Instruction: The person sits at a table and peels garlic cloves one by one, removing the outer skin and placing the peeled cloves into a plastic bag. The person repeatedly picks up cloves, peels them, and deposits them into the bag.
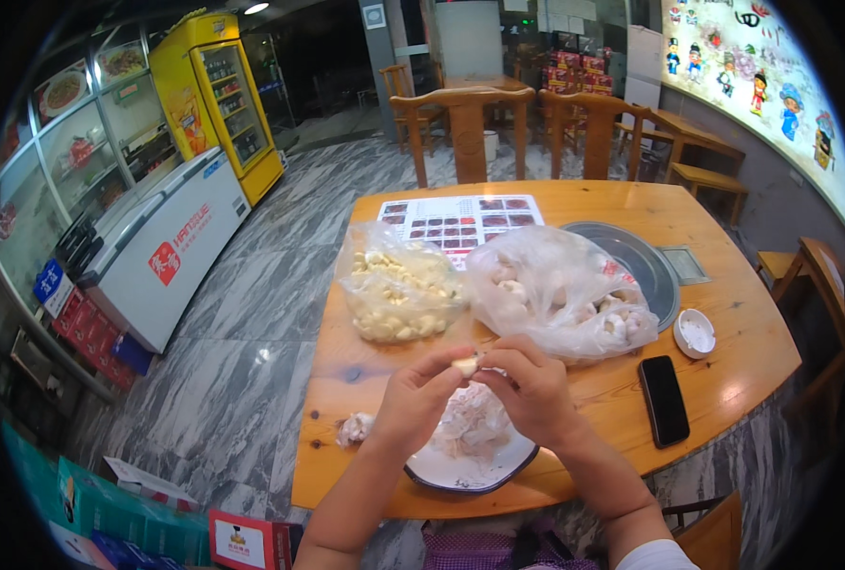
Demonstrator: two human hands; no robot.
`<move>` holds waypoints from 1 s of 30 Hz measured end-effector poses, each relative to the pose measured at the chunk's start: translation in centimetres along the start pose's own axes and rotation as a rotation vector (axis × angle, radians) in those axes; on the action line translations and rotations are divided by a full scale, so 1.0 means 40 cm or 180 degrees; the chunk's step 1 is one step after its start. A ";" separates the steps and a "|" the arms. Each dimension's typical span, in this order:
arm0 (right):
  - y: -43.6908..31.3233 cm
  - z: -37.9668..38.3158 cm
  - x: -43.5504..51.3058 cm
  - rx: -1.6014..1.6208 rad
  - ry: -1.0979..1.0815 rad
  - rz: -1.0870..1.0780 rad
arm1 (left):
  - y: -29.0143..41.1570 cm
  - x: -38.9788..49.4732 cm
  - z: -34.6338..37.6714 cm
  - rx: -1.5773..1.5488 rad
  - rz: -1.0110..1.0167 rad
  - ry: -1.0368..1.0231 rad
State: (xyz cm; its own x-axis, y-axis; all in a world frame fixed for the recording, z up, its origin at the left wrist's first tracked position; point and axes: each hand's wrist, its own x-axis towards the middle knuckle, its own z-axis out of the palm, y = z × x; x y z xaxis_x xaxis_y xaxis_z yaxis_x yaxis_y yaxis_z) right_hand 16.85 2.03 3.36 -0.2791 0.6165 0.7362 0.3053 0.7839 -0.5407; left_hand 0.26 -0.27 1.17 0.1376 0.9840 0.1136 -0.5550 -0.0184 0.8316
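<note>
Between the fingertips of my left hand (pixel 422 392) and my right hand (pixel 529 381) is a pale garlic clove (pixel 466 366), gripped from both sides. Below them, a white plate with a dark rim (pixel 458 476) holds a pile of papery garlic skins (pixel 473 420). Part of a garlic bulb (pixel 354 429) lies left of my left wrist. Beyond my left hand stands a clear plastic bag of peeled cloves (pixel 401 292). A larger plastic bag with whole garlic bulbs (pixel 557 292) lies to its right, beyond my right hand.
A black smartphone (pixel 664 401) and a small white bowl (pixel 694 333) lie on the right of the wooden table (pixel 736 313). Behind the bags are a printed menu sheet (pixel 458 214) and a round grey metal tray (pixel 661 278). Wooden chairs (pixel 468 135) stand across the table.
</note>
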 end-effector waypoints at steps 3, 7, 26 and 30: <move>0.003 -0.004 0.002 -0.0045 -0.0028 -0.0127 | 0.002 0.000 -0.003 0.0062 0.0036 -0.0094; 0.010 -0.004 0.004 -0.0005 0.0052 -0.0296 | -0.009 0.009 -0.020 0.0070 0.0124 -0.0259; 0.018 0.009 -0.002 0.0455 -0.0174 0.0389 | 0.000 0.008 -0.015 -0.0176 0.0178 -0.0304; 0.020 0.006 0.002 0.0398 -0.0263 0.0161 | -0.002 0.008 -0.013 -0.0094 0.0175 -0.0245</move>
State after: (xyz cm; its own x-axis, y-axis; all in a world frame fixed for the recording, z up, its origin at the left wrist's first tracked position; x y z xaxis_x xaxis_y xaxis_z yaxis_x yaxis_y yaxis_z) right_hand 16.86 2.72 2.87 -0.3417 0.6554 0.6735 0.2065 0.7515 -0.6265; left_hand -0.09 0.17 0.84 0.1684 0.9650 0.2010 -0.5872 -0.0655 0.8068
